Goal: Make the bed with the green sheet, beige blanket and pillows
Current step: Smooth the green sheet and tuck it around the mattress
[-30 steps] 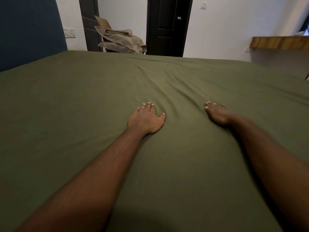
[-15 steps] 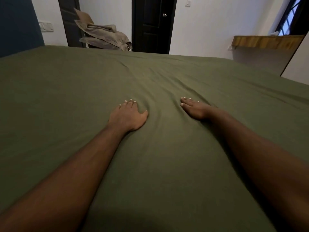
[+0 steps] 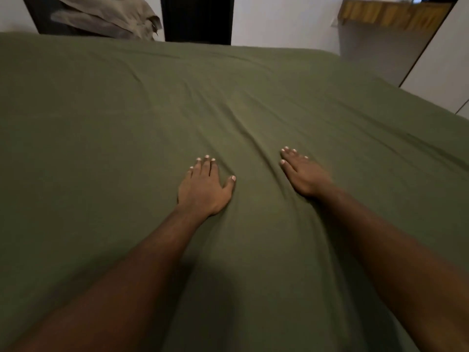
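Note:
The green sheet (image 3: pixel 101 148) covers the whole mattress, with shallow creases running from the far side down between my hands. My left hand (image 3: pixel 204 188) lies flat on the sheet, palm down, fingers together and thumb out. To its right, my right hand (image 3: pixel 304 174) also presses flat on the sheet, fingers pointing away and to the left. Neither hand grips the cloth. The beige blanket (image 3: pixel 109 13) lies heaped on a chair beyond the far edge of the bed. No pillows are in view.
A dark door (image 3: pixel 198 19) stands behind the bed's far edge. A wooden-topped shelf (image 3: pixel 390 13) juts from the white wall at the far right, close to the bed's right corner.
Both hands have stayed flat on the sheet, sliding a little as my view turned right and dipped down. The blue headboard at the left has left the frame.

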